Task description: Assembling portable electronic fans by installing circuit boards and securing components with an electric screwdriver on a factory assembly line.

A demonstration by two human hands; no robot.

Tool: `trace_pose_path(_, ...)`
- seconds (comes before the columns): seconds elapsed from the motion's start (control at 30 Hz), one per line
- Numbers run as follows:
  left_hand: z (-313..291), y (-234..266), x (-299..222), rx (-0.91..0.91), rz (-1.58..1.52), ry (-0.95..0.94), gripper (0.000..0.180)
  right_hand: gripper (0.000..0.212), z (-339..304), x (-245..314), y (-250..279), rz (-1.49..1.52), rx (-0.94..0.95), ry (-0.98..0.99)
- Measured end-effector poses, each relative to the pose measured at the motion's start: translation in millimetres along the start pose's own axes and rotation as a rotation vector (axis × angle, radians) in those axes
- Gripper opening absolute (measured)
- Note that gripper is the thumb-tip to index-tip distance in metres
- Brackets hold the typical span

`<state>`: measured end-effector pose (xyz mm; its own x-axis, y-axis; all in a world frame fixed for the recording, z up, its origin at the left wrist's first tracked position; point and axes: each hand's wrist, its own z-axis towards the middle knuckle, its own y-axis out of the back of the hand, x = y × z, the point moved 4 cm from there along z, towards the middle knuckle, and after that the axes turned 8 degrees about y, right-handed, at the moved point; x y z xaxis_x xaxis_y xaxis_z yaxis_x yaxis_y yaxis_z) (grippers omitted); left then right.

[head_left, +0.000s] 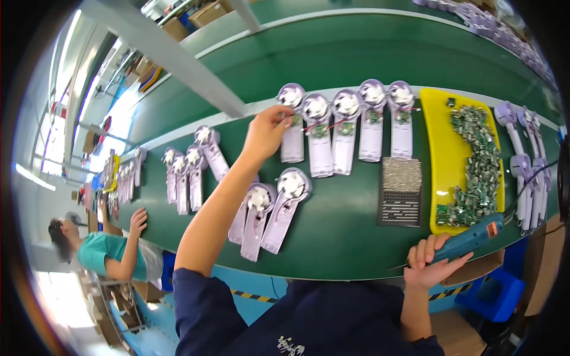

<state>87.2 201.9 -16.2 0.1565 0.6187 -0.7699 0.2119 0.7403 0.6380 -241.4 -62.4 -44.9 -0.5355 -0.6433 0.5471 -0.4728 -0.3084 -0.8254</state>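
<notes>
My left hand (265, 132) reaches over the leftmost of a row of pale purple handheld-fan halves (292, 142). Its fingers are pinched together at the small green circuit board (297, 120) below the white fan blades; what lies between the fingertips is hidden. In my right hand (426, 261) is a teal electric screwdriver (466, 242), its thin bit pointing left over the table's near edge. Further fan halves (346, 133) stand to the right in the row, several with circuit boards and red wires. Nearer to me, a cluster of fan halves (286, 213) lies left of centre.
A yellow tray (440, 160) holds a heap of green circuit boards (475, 154). Beside it sits a dark screw tray (401, 199) with rows of small screws. Purple housings (522, 172) lie at the far right. A co-worker (116, 255) sits at the left beside more fan halves (181, 178).
</notes>
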Motion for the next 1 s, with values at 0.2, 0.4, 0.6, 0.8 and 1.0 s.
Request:
trace_pose_path(0.2, -82.3, 21.2, -64.1, -0.252, 0.206, -0.296, 0.033, 0.080, 7.7, 4.7, 1.9, 0.057, 0.056, -0.036)
trace_pose_path(0.4, -192.5, 33.7, -63.0, 0.083, 0.571, -0.067, 0.055, 0.084, 1.6, -10.3, 4.1, 0.070, 0.077, -0.129)
trace_pose_path(0.6, -194.8, 4.4, -66.7, 0.016, 0.526, -0.059, 0.047, 0.088, 32.7, 87.8, -9.3, -0.482, 0.116, 0.262)
trace_pose_path(0.8, -198.7, -4.7, -61.6, -0.074, 0.432, -0.081, 0.026, 0.030, 101.9, 109.1, -32.5, -1.537, 0.307, 0.449)
trace_pose_path(1.0, -200.0, -21.7, -64.4, -0.134, 0.296, -0.278, 0.014, 0.045, 111.5, 97.5, -29.9, -1.956, 0.456, 0.275)
